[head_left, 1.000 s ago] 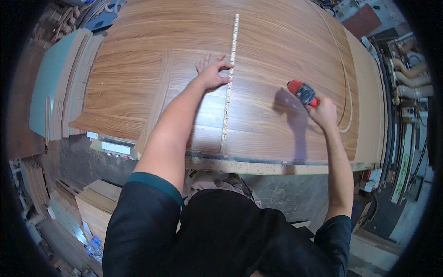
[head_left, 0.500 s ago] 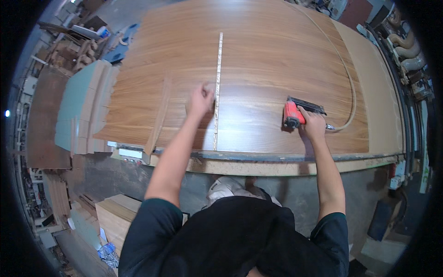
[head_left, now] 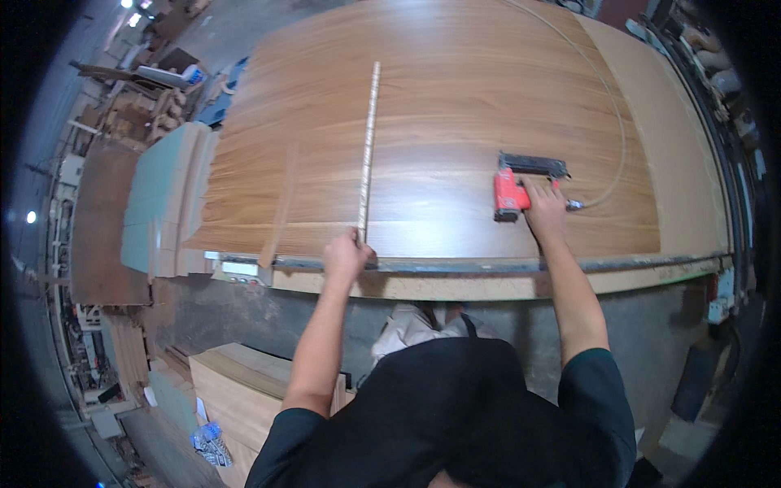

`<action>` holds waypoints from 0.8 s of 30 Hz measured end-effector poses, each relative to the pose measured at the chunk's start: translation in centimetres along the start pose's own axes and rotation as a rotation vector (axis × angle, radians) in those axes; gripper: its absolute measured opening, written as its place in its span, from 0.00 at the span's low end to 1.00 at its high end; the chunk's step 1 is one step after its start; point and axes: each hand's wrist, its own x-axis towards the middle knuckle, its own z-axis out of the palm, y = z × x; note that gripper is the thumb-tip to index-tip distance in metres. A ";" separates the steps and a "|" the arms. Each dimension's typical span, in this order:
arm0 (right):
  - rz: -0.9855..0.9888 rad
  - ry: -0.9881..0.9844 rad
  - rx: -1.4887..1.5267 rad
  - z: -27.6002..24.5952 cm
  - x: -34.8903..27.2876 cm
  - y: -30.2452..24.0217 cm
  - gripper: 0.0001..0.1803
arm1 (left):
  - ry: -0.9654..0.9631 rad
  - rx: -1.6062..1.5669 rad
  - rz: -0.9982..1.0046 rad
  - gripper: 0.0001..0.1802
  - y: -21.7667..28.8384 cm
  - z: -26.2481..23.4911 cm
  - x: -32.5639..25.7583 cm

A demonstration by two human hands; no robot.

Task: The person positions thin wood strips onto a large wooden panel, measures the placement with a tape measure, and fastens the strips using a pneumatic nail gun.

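Observation:
A narrow pale strip [head_left: 368, 150] with a rough, speckled edge runs away from me across the wood-grain board [head_left: 455, 98]. My left hand [head_left: 346, 254] has its fingers closed on the strip's near end, at the front edge of the board. The far end of the strip lies out over the board. To the right, my right hand [head_left: 547, 207] is wrapped round the handle of a red and black nail gun [head_left: 508, 193], which is tilted on its side at the board's surface. An air hose [head_left: 622, 150] leads from the tool's handle toward the far side.
A thin brown strip [head_left: 281, 215] lies left of my left hand, reaching the bench edge [head_left: 455, 264]. Stacked green-faced panels [head_left: 154, 203] stand at the left. Below left are more boards [head_left: 236, 386] and a plastic bottle [head_left: 210, 443]. Dark rails [head_left: 716, 163] run along the right.
My left hand has come back toward me from beside the strip's middle and closed on its near end. The strip has shifted and tilted slightly. The nail gun has turned a little.

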 end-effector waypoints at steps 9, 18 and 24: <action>0.048 -0.013 -0.077 1.1 -0.3 -0.1 0.30 | -0.040 -0.367 0.266 0.38 10.5 4.4 -4.5; 0.028 0.012 -0.076 1.4 -0.1 0.5 0.39 | -0.100 -0.414 0.425 0.45 18.6 9.0 -4.4; 0.040 0.031 -0.010 1.2 -0.1 0.5 0.40 | 0.066 -0.280 0.621 0.38 17.5 9.2 -3.7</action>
